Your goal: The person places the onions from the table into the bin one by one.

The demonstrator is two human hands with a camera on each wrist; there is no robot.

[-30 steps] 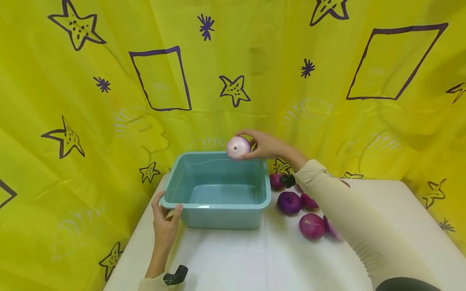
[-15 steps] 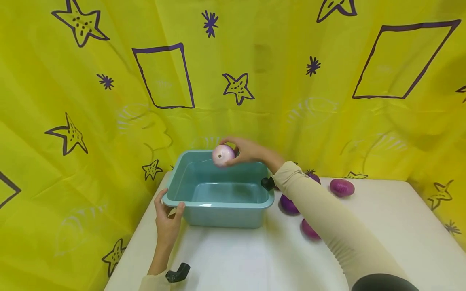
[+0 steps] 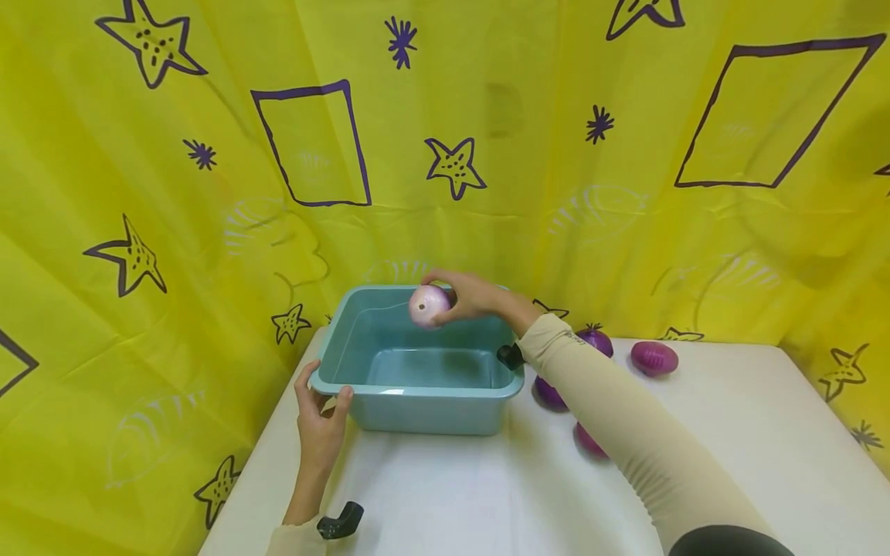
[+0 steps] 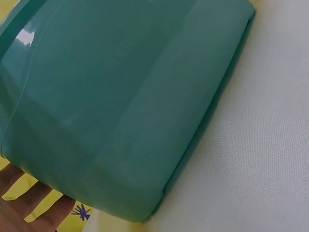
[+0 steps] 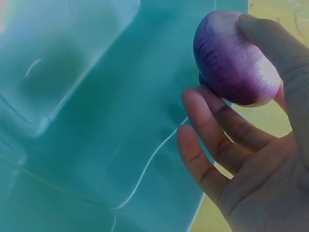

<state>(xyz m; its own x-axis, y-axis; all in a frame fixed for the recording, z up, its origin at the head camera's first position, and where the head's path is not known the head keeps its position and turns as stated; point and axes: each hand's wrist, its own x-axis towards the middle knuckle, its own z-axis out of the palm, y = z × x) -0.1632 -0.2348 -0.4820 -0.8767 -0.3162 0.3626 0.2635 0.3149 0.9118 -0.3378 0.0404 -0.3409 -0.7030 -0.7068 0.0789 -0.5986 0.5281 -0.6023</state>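
A pale purple-and-white onion (image 3: 429, 306) is pinched between the thumb and fingers of my right hand (image 3: 467, 296), over the back part of a teal plastic basin (image 3: 424, 417). In the right wrist view, the onion (image 5: 234, 60) shows purple streaks, and two fingers stretch out below it. The inside of the basin shows bare floor and walls. At the basin's front left corner, my left hand (image 3: 322, 421) grips the rim, thumb on the front and fingers round the side. The left wrist view has the basin's outer wall (image 4: 120, 96) large, with some fingers (image 4: 34, 198) at the lower left.
Right of the basin, several purple onions lie on the white table (image 3: 737, 417), partly hidden by my right sleeve (image 3: 626, 417). One onion (image 3: 654, 358) lies apart near the back edge. A yellow patterned curtain (image 3: 528, 170) hangs behind and to the left.
My right hand has carried the onion left and slightly down, from the basin's back right rim to over its opening. The left hand keeps its grip on the corner.
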